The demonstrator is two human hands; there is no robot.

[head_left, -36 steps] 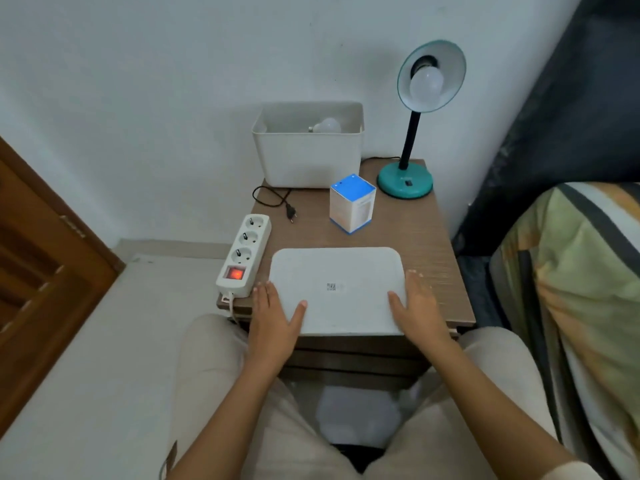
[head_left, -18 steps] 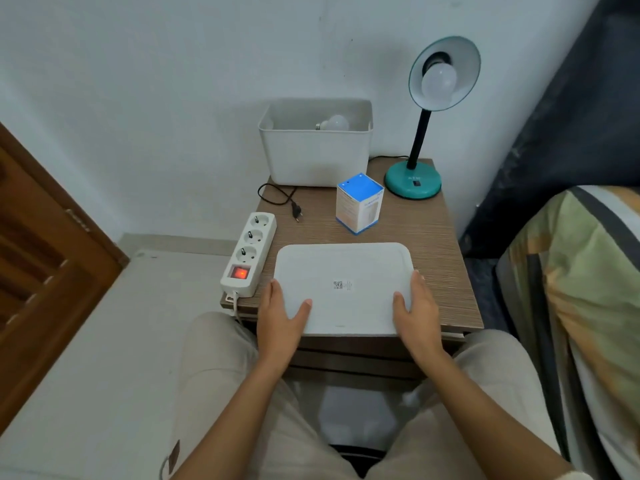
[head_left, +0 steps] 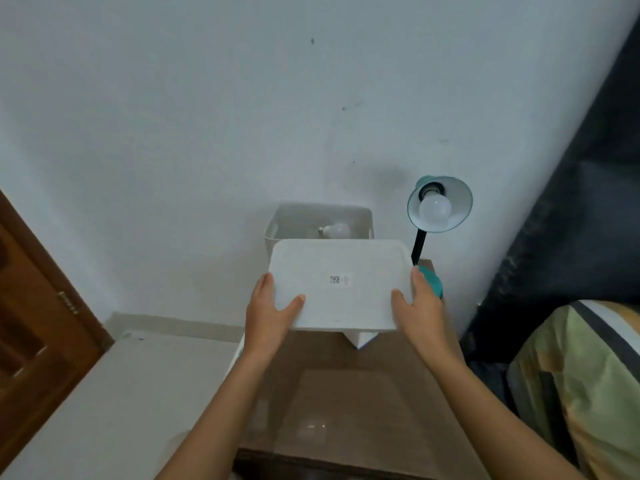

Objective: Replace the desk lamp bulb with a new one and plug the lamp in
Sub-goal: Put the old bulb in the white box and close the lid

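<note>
A flat white lid (head_left: pixel 337 282) with a small QR label is held in the air above the wooden table (head_left: pixel 346 393). My left hand (head_left: pixel 270 313) grips its left edge, thumb on top. My right hand (head_left: pixel 417 310) grips its right edge the same way. Behind the lid stands an open white bin (head_left: pixel 362 216) with a loose bulb (head_left: pixel 336 231) inside. The teal desk lamp (head_left: pixel 440 204) stands to the right with a white bulb (head_left: pixel 435 209) in its shade. Most of the bulb box (head_left: pixel 360 338) is hidden under the lid.
A wooden door (head_left: pixel 38 327) is at the left and a light floor area (head_left: pixel 121 393) lies beside the table. A striped bedcover (head_left: pixel 581 382) is at the right, with a dark curtain (head_left: pixel 571 202) above it. The power strip is almost wholly hidden by my left arm.
Both hands lifted the lid off the table's front and carried it up and back toward the bin. The camera view tilted upward.
</note>
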